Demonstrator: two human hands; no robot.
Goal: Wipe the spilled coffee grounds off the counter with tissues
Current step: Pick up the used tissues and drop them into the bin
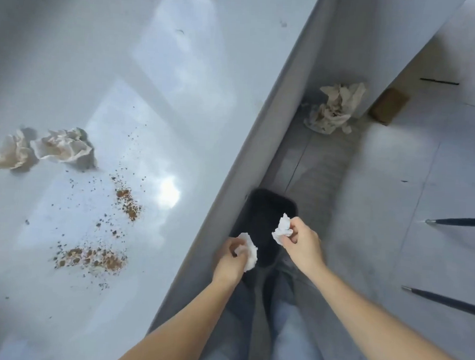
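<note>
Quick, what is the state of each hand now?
Left hand: closed, holding a white tissue.
Right hand: closed, fingers pinching another crumpled tissue.

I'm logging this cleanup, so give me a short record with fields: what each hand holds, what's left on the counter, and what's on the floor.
left hand: holds a crumpled white tissue
right hand: holds a second white tissue wad
hand position: both off the counter, above a black bin
counter: brown coffee grounds remain in patches and scattered specks
used tissues on counter: two stained wads at left
floor: one stained tissue pile
</note>
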